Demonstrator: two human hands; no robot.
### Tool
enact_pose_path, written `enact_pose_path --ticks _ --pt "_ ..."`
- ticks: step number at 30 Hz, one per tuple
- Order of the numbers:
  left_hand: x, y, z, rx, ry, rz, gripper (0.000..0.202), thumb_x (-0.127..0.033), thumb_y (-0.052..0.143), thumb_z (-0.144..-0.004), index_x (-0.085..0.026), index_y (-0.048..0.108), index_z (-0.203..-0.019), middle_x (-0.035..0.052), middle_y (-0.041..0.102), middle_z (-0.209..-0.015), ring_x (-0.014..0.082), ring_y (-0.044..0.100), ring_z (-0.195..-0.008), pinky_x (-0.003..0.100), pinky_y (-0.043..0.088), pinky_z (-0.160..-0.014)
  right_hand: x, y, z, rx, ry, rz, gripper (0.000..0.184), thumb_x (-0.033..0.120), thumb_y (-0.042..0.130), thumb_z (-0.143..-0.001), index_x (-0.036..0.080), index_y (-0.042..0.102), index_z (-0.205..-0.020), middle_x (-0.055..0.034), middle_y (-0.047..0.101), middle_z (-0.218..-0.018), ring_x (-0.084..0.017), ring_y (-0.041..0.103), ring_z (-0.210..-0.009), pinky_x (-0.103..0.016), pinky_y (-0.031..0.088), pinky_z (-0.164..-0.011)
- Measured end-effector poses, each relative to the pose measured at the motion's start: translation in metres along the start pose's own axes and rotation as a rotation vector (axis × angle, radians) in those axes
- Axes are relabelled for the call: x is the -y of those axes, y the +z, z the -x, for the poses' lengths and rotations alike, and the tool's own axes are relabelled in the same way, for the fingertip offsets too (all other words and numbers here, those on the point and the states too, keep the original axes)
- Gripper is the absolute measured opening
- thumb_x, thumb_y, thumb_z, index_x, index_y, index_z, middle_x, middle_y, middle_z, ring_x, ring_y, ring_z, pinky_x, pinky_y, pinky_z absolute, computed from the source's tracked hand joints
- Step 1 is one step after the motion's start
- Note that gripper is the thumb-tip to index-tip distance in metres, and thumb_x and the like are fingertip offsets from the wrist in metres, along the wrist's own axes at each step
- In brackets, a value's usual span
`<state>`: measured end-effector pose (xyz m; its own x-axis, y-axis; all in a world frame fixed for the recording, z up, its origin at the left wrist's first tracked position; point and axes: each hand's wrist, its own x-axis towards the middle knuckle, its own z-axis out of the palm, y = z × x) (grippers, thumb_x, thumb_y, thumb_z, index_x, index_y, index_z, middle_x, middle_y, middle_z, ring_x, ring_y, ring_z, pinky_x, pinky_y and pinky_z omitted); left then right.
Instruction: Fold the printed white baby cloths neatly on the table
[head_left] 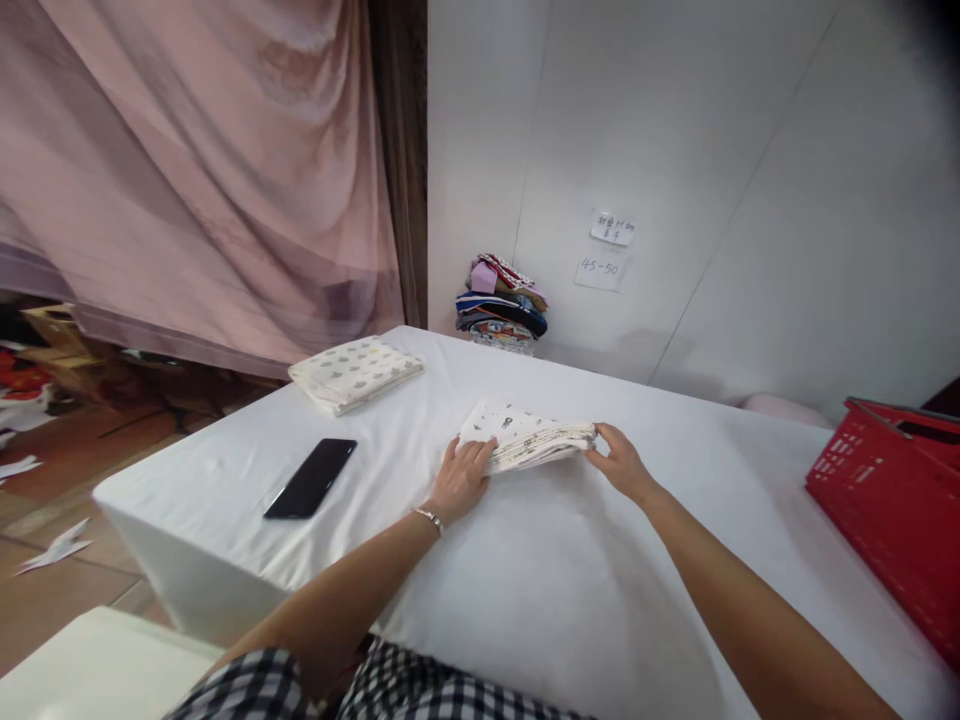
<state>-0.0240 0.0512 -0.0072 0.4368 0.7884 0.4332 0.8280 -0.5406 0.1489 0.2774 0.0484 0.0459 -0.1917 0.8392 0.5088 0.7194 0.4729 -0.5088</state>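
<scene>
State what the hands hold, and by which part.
Folded printed cloth: the right hand pinches its right end; the left hand rests at its left end.

A folded cloth (536,440) lies mid-frame on the table (225,470), between the left hand (460,482) and right hand (621,464). Left of it, a smartphone (311,480) lies before a second folded cloth (356,374). Clothes stack (502,308): upper centre, at the table's far edge; basket (892,500): right edge.

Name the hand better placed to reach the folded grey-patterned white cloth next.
Probably the left hand: nearer that grey-patterned cloth, it touches the left end of the folded white cloth with dark prints; the right hand holds its right end.
</scene>
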Motion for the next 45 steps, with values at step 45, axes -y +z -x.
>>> enact_pose_path --ticks 45 --pt "0.015 0.015 -0.078 0.248 -0.143 0.169 0.019 -0.03 0.047 -0.084 -0.018 0.06 -0.079 0.0067 0.058 -0.094 0.0197 0.053 -0.089 0.033 0.041 -0.077 -0.107 0.07 -0.105 0.284 0.452 -0.038 0.041 0.041 0.06 -0.069 0.021 0.062 -0.105 -0.0076 0.063 -0.11 -0.026 0.059 -0.098 -0.038 0.046 -0.083"
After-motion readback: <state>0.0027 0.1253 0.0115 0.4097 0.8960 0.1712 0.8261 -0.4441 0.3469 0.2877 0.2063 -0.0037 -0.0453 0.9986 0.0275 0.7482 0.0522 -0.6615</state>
